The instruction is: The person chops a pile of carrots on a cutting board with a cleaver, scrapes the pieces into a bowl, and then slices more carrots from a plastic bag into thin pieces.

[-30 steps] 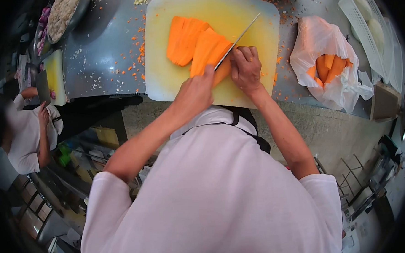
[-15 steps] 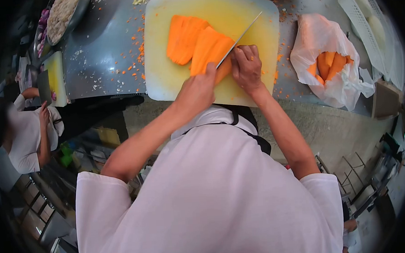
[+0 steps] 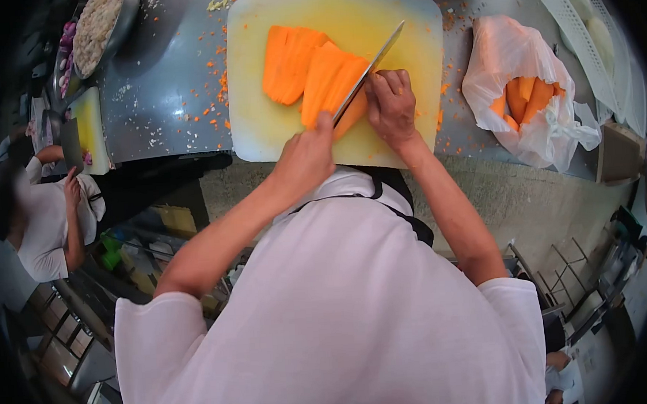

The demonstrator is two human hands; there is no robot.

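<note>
Two hands work over one yellow-stained cutting board on a metal worktop. The left hand is closed around the handle of one knife, its blade slanting away up and to the right. The right hand is curled just beyond the blade, fingertips by an orange carrot piece; its grip cannot be told. Ahead of the left hand lie two overlapping stacks of carrot slices, a left stack and a right stack, the blade along the latter's right side. Right of the right hand sits one plastic bag of carrots, too overlapped to count. Compared with half a second ago, the knife and left hand sit slightly further left, and more of the blade's flat shows.
</note>
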